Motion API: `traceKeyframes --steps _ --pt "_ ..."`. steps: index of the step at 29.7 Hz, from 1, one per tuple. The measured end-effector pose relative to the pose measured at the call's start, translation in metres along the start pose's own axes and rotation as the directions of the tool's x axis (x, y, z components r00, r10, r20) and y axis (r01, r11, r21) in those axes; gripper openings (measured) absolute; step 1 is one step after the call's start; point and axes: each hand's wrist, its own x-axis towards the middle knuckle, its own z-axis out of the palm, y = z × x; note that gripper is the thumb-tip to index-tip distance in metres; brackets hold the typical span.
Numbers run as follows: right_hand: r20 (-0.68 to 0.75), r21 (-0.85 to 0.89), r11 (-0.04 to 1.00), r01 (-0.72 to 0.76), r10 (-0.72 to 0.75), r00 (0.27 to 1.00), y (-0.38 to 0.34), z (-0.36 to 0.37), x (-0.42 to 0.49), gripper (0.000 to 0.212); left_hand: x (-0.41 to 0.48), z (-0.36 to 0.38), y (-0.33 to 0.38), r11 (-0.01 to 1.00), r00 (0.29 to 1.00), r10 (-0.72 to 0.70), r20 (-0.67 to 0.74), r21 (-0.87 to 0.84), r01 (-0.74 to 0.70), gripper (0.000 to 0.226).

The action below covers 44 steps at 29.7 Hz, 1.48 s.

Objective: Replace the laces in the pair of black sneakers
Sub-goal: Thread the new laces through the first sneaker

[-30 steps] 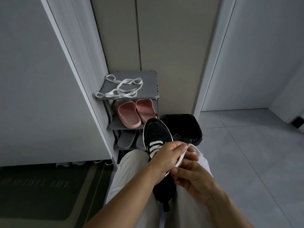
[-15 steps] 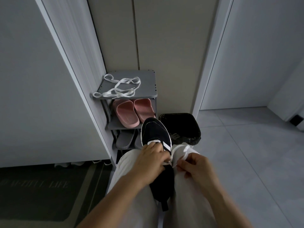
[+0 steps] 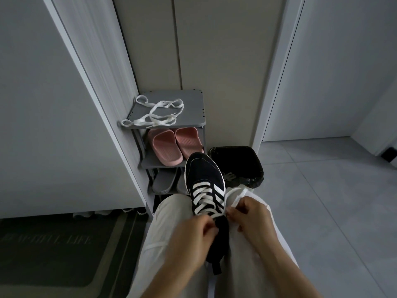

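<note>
Head view, looking down at a seated person's lap (image 3: pixel 171 214) in pale trousers. A black sneaker (image 3: pixel 203 173) lies along the middle of the lap, its toe pointing away and overhanging the lap's far edge. A white lace (image 3: pixel 203 197) crosses its front in several rows. The right hand (image 3: pixel 250 216) pinches the lace's loose part at the sneaker's right side. The left hand (image 3: pixel 191 233) is curled at the near eyelets, too blurred to tell what it grips. The sneaker looks light and soft-sided, best steadied at the collar. The flat lace is limp and likely slippery, so it wants holding near its tip. Spare laces (image 3: pixel 154 114) lie toward the front left corner of a shoe rack (image 3: pixel 191 104) top. A black bin (image 3: pixel 236 164) stands just beyond the toe, and open floor (image 3: pixel 322 211) lies to the right.
</note>
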Motion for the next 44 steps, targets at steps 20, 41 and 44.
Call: traceKeyframes --steps 20,41,44 --pt "0.026 -0.112 0.987 0.113 -0.111 0.994 0.004 -0.006 0.000 0.031 -0.002 0.020 0.024 0.272 0.872 -0.452 0.189 -0.902 0.337 0.020" --pt "0.030 -0.146 0.964 0.222 -0.220 0.975 0.002 -0.005 -0.009 0.036 -0.003 0.023 0.017 0.357 0.903 -0.389 0.180 -0.875 0.328 0.024" --pt "0.088 -0.180 0.961 0.210 -0.197 0.976 0.000 -0.003 -0.006 0.029 0.000 0.028 0.012 0.516 0.928 -0.352 0.118 -0.803 0.298 0.024"
